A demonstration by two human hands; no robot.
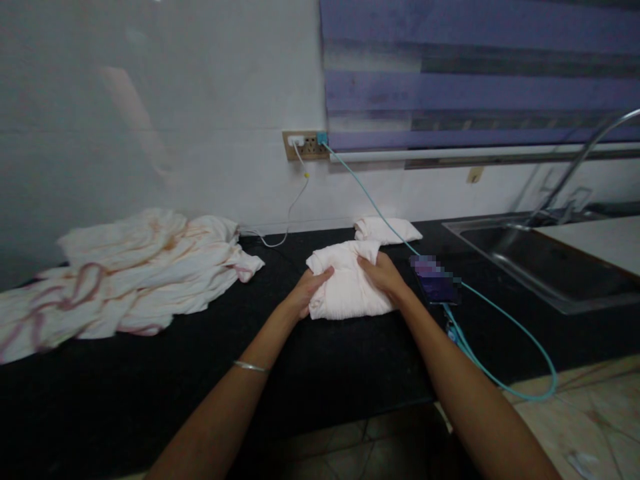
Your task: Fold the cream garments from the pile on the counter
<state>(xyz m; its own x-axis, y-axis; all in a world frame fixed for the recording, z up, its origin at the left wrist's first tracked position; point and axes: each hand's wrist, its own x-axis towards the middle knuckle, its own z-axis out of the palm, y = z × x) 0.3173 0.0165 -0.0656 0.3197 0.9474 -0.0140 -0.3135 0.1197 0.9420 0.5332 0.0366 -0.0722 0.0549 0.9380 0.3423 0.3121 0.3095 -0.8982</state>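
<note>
Left hand (305, 293) and right hand (386, 273) with side grips on folded cloth (349, 290), thumbs atop, fingers probably underneath.

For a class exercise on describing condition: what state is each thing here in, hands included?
Held cloth: folded into a bundle
Left hand: gripping its left side
Right hand: gripping its right side
Rear cloth: folded
Cloth heap: loose, rumpled
Phone: lying flat
Teal cable: plugged into the wall socket
White plug: inserted there too
Blind: lowered
Tap: running or not, cannot tell
</note>
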